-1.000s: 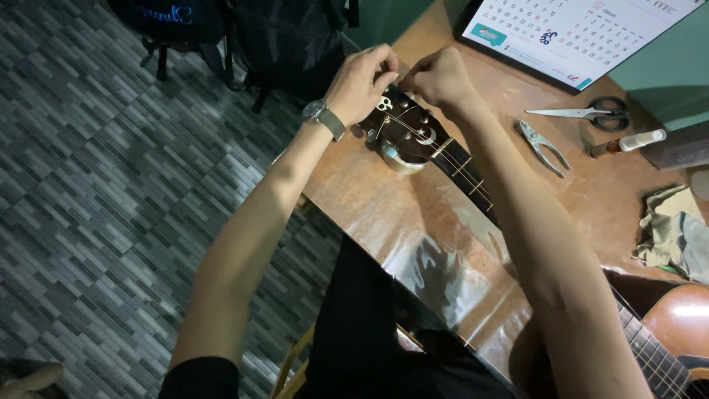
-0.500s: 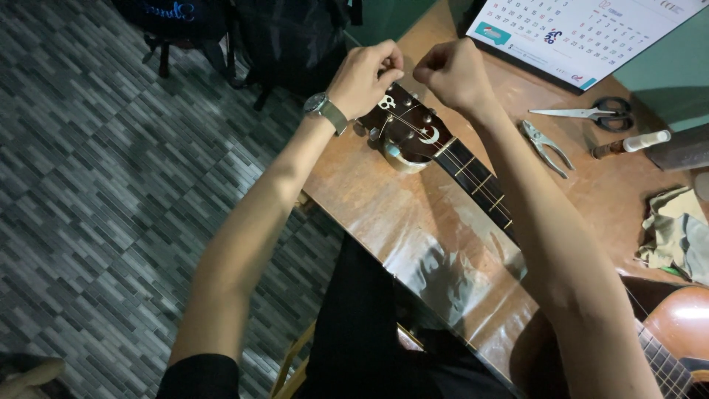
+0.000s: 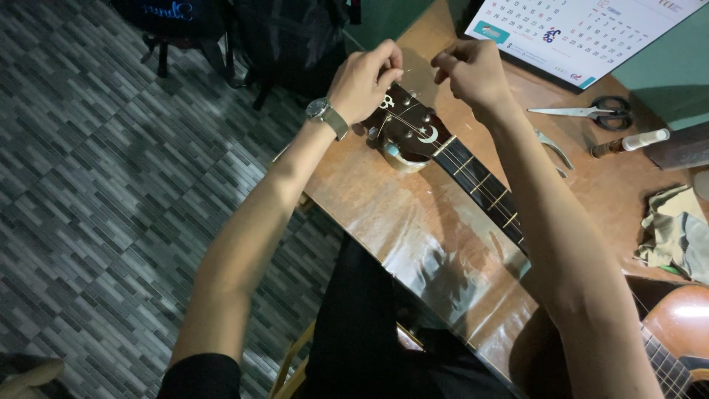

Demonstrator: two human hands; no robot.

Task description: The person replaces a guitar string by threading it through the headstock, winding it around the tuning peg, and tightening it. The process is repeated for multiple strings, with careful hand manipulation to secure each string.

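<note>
**At the headstock: two hands on a thin string**

Above the guitar headstock (image 3: 405,129), which lay on the brown wooden table (image 3: 377,207) near its far edge, both hands were held close together. The left hand (image 3: 363,80), with a wristwatch (image 3: 325,114) on its wrist, was seen with thumb and fingertips pressed together in a pinch, apparently on a thin guitar string (image 3: 406,122) that ran down to the headstock. The right hand (image 3: 473,72), just to the right of the headstock, was curled with its fingers drawn in; a pinch on the same string was likely, but what lay between them could not be told.

As a judgement, the string could be let slip from either pinch, since it is thin and hard to grip, and a loose end might spring back. The neck (image 3: 480,185) might also be shifted on the smooth tabletop if the string were pulled sideways.

Counted: one guitar, its reddish body (image 3: 679,325) seen at the lower right, well away from the headstock; two hands; one watch. To the right of the headstock were laid one pair of scissors (image 3: 591,111), one pair of pliers (image 3: 552,148), one small white-capped bottle (image 3: 631,142) and one crumpled cloth (image 3: 676,233). Beyond it one calendar (image 3: 576,33) was propped. One dark bag (image 3: 288,37) stood on the tiled floor (image 3: 96,185).
</note>
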